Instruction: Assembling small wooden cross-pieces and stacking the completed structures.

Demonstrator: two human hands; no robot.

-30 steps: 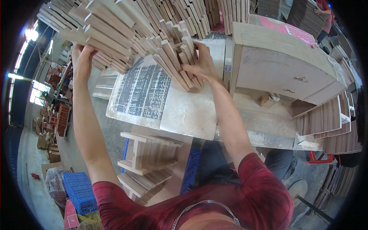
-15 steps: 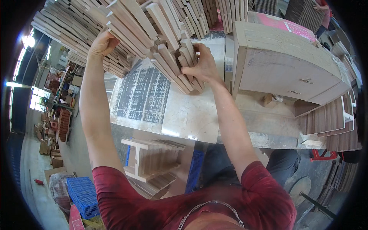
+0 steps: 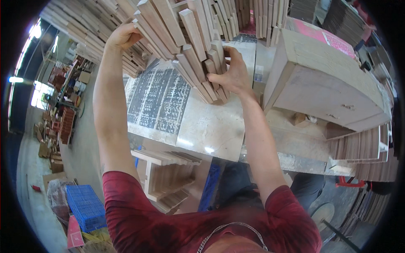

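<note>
A bundle of pale wooden strips [image 3: 192, 27] stands in front of me at the far side of the work table [image 3: 211, 137], its lower ends stepped and uneven. My right hand [image 3: 236, 74] grips the bundle's right side, thumb on the near strips and fingers curled behind. On the far left, my left hand [image 3: 123, 36] is closed against the bundle's left edge; its fingertips are hidden behind the wood. Both arms are stretched out, holding the strips between them.
Behind my left hand rise more stacked strips [image 3: 80, 25]. A light cabinet-like box [image 3: 329, 80] stands right of my right arm. Below the table is a wooden frame stack [image 3: 168, 177]. A blue plastic crate [image 3: 86, 206] lies at lower left.
My view has shifted a little, so the table, bundle and box appear slightly further right. Both hands keep their hold on the strips, with little change in grip.
</note>
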